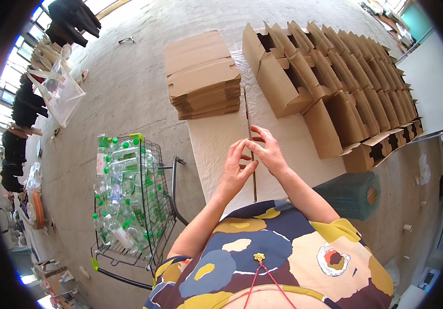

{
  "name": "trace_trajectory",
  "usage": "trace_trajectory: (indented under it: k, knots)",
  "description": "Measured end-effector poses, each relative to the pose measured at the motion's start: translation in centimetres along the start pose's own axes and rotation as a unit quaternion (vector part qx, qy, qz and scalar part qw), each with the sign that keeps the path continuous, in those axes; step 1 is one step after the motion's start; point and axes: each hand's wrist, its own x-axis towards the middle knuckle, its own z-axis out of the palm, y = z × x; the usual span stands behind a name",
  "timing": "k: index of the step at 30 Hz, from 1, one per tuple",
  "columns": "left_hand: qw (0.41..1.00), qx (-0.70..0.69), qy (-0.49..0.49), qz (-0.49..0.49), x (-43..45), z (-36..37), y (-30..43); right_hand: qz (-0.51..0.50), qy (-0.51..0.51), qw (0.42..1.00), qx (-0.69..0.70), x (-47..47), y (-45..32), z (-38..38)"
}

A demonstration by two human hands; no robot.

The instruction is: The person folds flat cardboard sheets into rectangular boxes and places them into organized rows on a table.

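Observation:
Before me a flat cardboard blank stands on edge on the white-covered table, seen as a thin dark line. My left hand is at its left side, fingers bent. My right hand lies across its top edge from the right, and the fingertips of both hands meet there. Whether the fingers grip the cardboard or only touch it is not plain. Beyond my hands, to the left, lies a stack of flattened cardboard boxes. Rows of folded open boxes stand on the right.
A wire cart full of plastic bottles with green caps stands left of the table. Under the table's right side is a roll wrapped in green film. A clear plastic bag and dark clothes hang at the far left.

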Motion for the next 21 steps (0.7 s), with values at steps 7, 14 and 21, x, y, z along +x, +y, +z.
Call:
trace_trajectory:
  k: [7, 14, 21]
  knots:
    - [0.998, -0.036, 0.004, -0.056, 0.2, -0.9, -0.6, -0.002, -0.009, 1.000, -0.012, 0.3, 0.5, -2.1]
    - [0.991, 0.111, 0.011, -0.071, 1.6, 0.2, 3.0, -0.141, 0.097, 0.971, -0.165, 0.3, -0.6, -1.9]
    - [0.975, 0.187, -0.010, -0.117, 2.6, 2.7, 2.7, -0.224, 0.093, 0.867, -0.435, -1.0, -3.4, -3.8]
